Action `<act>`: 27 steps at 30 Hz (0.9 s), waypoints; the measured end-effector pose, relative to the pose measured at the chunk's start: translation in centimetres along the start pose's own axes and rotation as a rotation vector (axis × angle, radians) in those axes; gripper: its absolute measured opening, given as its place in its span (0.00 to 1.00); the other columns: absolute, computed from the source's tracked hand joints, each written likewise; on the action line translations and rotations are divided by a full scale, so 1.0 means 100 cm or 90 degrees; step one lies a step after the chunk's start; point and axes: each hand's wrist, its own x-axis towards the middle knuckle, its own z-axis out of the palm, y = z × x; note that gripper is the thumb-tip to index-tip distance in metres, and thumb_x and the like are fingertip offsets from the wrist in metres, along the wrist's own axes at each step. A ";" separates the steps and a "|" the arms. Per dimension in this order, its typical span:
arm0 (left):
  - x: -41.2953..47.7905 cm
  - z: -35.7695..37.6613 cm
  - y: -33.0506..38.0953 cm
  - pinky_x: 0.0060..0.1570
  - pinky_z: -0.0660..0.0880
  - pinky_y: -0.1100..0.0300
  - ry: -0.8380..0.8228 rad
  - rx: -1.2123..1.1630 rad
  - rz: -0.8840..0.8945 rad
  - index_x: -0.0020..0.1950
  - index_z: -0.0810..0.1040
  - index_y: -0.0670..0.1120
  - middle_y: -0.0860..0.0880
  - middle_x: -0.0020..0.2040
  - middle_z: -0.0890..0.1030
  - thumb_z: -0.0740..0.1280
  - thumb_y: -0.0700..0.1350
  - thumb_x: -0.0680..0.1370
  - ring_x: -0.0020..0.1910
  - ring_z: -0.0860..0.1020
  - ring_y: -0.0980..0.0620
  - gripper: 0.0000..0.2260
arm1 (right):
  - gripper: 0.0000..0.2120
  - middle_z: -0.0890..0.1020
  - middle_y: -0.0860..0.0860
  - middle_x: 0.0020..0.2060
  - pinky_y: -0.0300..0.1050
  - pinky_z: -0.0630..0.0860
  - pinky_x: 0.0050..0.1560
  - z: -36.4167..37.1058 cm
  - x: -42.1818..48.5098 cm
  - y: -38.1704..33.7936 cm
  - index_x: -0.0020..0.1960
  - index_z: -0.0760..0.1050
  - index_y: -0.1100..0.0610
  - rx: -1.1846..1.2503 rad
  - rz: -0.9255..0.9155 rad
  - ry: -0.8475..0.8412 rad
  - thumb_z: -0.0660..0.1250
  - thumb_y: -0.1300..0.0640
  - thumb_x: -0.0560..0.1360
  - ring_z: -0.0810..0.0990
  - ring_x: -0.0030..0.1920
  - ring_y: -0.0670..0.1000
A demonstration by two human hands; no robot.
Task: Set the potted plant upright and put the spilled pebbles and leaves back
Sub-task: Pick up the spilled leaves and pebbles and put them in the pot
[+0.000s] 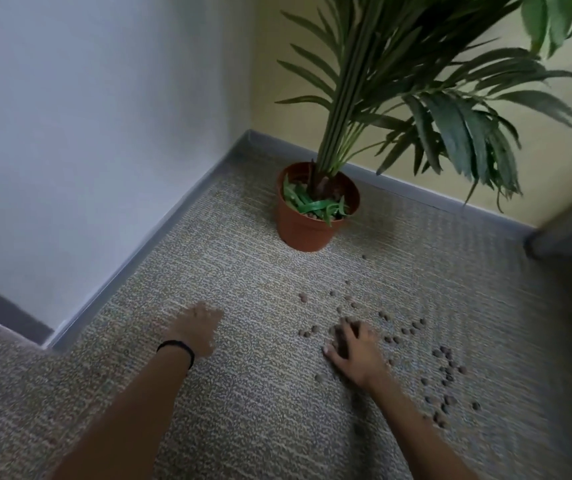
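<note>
On the speckled grey carpet (243, 393), near the upright terracotta-brown plastic pot (303, 233) holding loose green leaves (312, 205), curls right grip (354, 348) over scattered round brown pebbles (444, 353) to scoop them back, cannot tell left grip (196, 329) through blur.

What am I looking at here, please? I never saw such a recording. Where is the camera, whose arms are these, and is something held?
There is no machine: a person works with bare hands. The one picture comes from a camera on the person's head, looking down. The left hand, blurred, with a black band at the wrist, is over the carpet. Brown pebbles lie scattered there. The right hand is curled over some of them; whether it grips them is unclear. The pot stands upright in the corner, green leaves inside.
</note>
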 end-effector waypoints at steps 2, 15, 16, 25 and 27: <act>-0.002 0.002 -0.001 0.75 0.58 0.48 -0.003 0.002 -0.015 0.80 0.42 0.46 0.37 0.79 0.44 0.62 0.52 0.80 0.79 0.48 0.40 0.37 | 0.30 0.60 0.56 0.70 0.51 0.66 0.67 0.002 -0.004 -0.002 0.72 0.60 0.52 -0.048 -0.029 -0.012 0.61 0.40 0.75 0.61 0.69 0.58; -0.012 0.005 -0.017 0.75 0.59 0.51 -0.040 -0.017 -0.053 0.80 0.41 0.45 0.37 0.78 0.41 0.66 0.46 0.79 0.79 0.48 0.42 0.40 | 0.25 0.63 0.52 0.72 0.46 0.71 0.64 0.011 -0.023 0.001 0.73 0.61 0.53 -0.102 -0.012 0.074 0.55 0.68 0.78 0.65 0.70 0.55; -0.013 0.005 -0.019 0.75 0.59 0.51 -0.039 -0.014 -0.051 0.80 0.41 0.44 0.38 0.79 0.41 0.66 0.46 0.79 0.79 0.48 0.42 0.40 | 0.25 0.64 0.52 0.71 0.45 0.71 0.64 0.009 -0.022 0.004 0.73 0.62 0.53 -0.108 -0.014 0.075 0.55 0.68 0.78 0.67 0.69 0.55; -0.013 0.010 -0.020 0.72 0.64 0.51 0.008 0.047 -0.075 0.80 0.41 0.49 0.44 0.80 0.43 0.61 0.41 0.82 0.79 0.53 0.46 0.35 | 0.15 0.77 0.53 0.59 0.41 0.71 0.57 -0.004 -0.013 0.004 0.60 0.76 0.58 -0.060 -0.020 0.134 0.59 0.69 0.77 0.75 0.59 0.52; -0.013 0.010 -0.018 0.72 0.65 0.50 0.005 0.055 -0.078 0.80 0.40 0.48 0.44 0.80 0.42 0.61 0.42 0.82 0.79 0.51 0.46 0.35 | 0.11 0.80 0.55 0.52 0.41 0.71 0.48 -0.010 -0.007 0.002 0.52 0.79 0.61 -0.027 0.002 0.135 0.61 0.69 0.76 0.79 0.52 0.54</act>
